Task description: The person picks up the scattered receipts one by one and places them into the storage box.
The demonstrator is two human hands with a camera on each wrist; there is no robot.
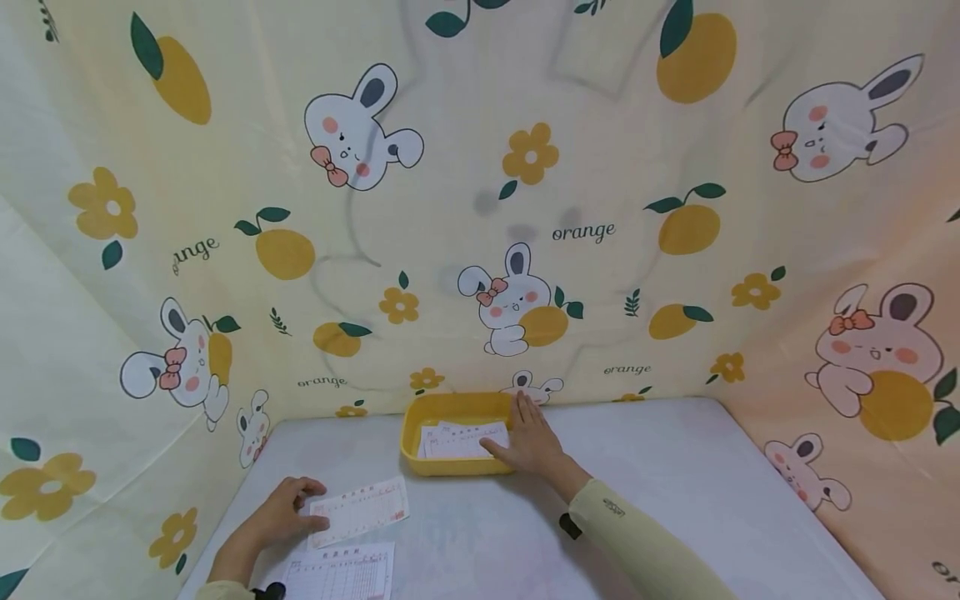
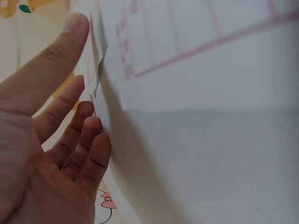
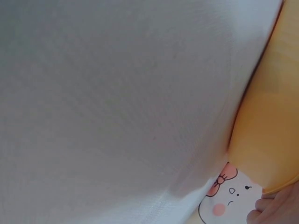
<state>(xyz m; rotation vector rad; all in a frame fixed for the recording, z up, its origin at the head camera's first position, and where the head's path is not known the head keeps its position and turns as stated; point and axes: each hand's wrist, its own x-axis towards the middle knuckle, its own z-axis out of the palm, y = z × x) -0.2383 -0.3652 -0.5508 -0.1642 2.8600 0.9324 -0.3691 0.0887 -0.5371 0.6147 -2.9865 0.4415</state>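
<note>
Two printed slips lie on the white table (image 1: 675,483) in front of the person, and further slips sit in the yellow tray (image 1: 411,433) at the table's far edge. The nearer slip in hand (image 1: 360,510), white with pink ruled columns, lies flat and slightly skewed; the left hand (image 1: 288,510) rests on its left end, fingers bent over the edge and thumb against the paper, seemingly to pin it in place. The left wrist view shows those fingers (image 2: 81,154) curled against the paper's edge, thumb extended alongside. The second slip (image 1: 341,573) lies just below the first, close to the near table edge, untouched.

The right hand (image 1: 531,440) reaches across to the tray, palm down and fingers straight, fingertips lying on the stack of slips (image 1: 461,439) inside; it presses rather than grasps. The count of slips in the stack cannot be told, though at least two overlapping sheets show. The right wrist view shows only table surface, the tray's rim and a fingertip, too close to add more.

One tray, two loose slips, one stack. A cloth backdrop (image 1: 525,208) printed with rabbits and oranges encloses the table on three sides
</note>
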